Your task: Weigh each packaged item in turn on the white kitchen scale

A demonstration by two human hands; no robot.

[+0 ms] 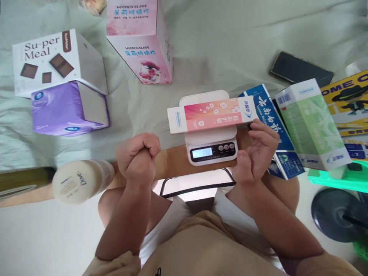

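Observation:
A long pink and white toothpaste box (211, 115) lies across a small white kitchen scale (211, 147), whose lit display faces me. My right hand (257, 151) hovers just right of the scale, fingers loosely curled, fingertips close to the box's right end, holding nothing. My left hand (138, 157) is balled into a fist left of the scale, above the wooden edge (169, 165); nothing shows inside it.
A blue box (273, 126) and a green and white box (310, 122) lie at the right, a dark phone (300, 71) behind them. A Dove bottle (77, 180) lies at the left. A Su-per Meal box (57, 61) sits on a purple pack (67, 109); a pink carton (142, 38) stands behind.

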